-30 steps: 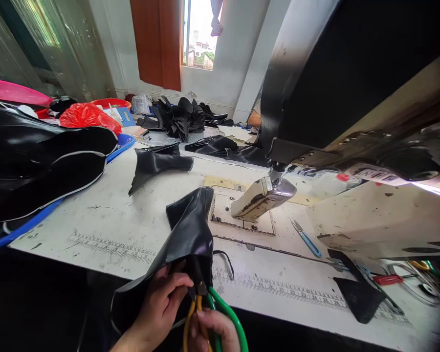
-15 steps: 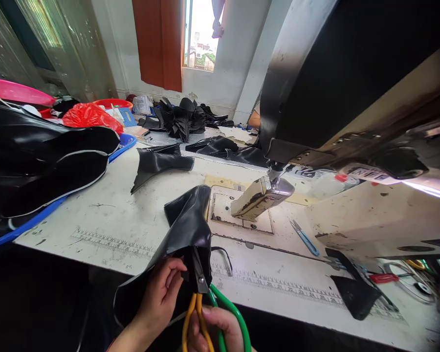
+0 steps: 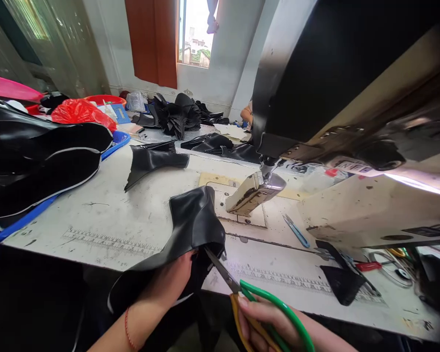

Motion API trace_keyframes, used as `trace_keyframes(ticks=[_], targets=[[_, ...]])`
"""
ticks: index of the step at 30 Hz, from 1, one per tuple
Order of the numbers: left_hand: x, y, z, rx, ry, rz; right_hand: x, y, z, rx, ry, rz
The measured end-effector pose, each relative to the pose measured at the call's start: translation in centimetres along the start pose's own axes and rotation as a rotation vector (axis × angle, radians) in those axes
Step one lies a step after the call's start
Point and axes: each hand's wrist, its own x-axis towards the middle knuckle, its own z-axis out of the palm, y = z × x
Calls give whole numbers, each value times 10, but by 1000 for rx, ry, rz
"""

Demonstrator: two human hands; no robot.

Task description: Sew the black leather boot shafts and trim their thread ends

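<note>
Since the right hand (image 3: 262,318), clamped on scissors (image 3: 231,282), swung outward, their blades (image 3: 219,265) now slant toward the left hand (image 3: 179,279) (grip hidden) in the boot (image 3: 200,222).

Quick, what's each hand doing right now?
Left hand: partly inside the black leather piece; grip cannot be told.
Right hand: closed on the scissors.

Scissors (image 3: 231,282), tips seemingly at mouth of black upper (image 3: 196,220)

The scissors (image 3: 231,282) have green and yellow handles (image 3: 277,298); the upper (image 3: 201,221) is black, the worktop (image 3: 146,215) white with dark ruler ticks, the curtain (image 3: 152,44) rust-red.
</note>
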Motion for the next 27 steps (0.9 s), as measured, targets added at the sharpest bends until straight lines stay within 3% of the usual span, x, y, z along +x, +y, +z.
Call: trace_keyframes(ticks=[4, 7, 11, 17, 23, 27], targets=[[-7, -1, 6, 71, -2, 22, 5, -4, -4, -69, -73, 117], [-14, -5, 9, 133, 114, 157, 8, -5, -7, -89, -68, 174], [-19, -9, 8, 229, 167, 311, 7, -14, -11, -103, -44, 210], [-22, -15, 9, 362, 220, 382, 8, -12, -8, -42, 11, 275], [-17, -10, 6, 358, 349, 377, 3, 11, -14, 53, -45, 31], [-17, -4, 1, 291, 342, 373, 13, 22, -23, 144, -136, 13]])
